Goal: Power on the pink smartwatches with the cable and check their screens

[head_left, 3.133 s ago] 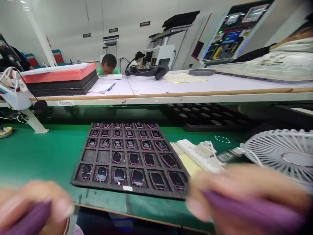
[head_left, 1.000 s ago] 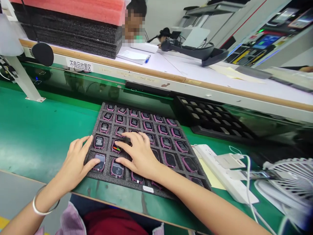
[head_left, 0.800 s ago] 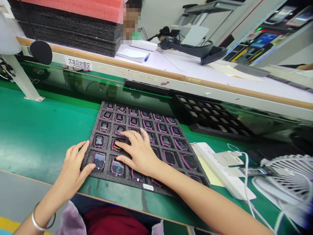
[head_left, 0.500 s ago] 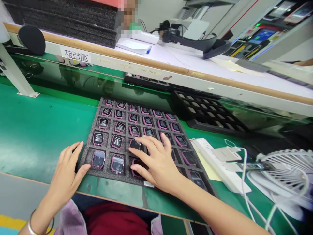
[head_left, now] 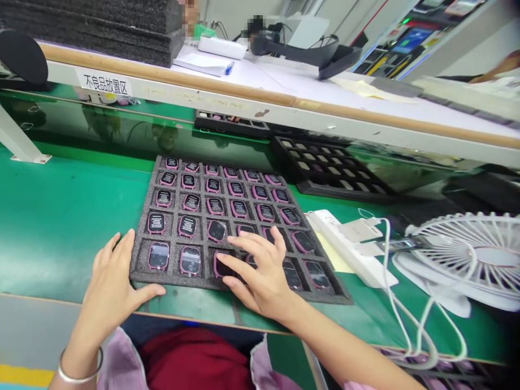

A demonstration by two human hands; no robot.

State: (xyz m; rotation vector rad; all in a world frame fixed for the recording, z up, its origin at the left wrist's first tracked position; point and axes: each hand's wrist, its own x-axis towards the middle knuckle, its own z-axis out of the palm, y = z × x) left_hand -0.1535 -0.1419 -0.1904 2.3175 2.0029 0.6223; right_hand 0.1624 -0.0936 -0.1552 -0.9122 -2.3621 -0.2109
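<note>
A dark foam tray (head_left: 140, 277) lies on the green bench and holds several pink-rimmed smartwatch bodies (head_left: 187, 226) in a grid of pockets. My left hand (head_left: 110, 286) rests flat against the tray's near left corner, fingers spread, holding nothing. My right hand (head_left: 260, 267) lies over the front rows right of centre. Its fingers are spread, with fingertips touching watches such as the dark-screened one (head_left: 222, 266) in the front row.
A white power strip (head_left: 348, 247) with plugs and cables lies right of the tray, beside a white desk fan (head_left: 467, 259). Black empty trays (head_left: 329, 169) sit behind. A raised white shelf (head_left: 284, 103) carries black foam sheets (head_left: 93, 24), a notepad and other people's work.
My right hand has slid rightward and toward me across the front rows. My left hand came off the front-left watch and now rests at the tray's corner. The view has tilted down.
</note>
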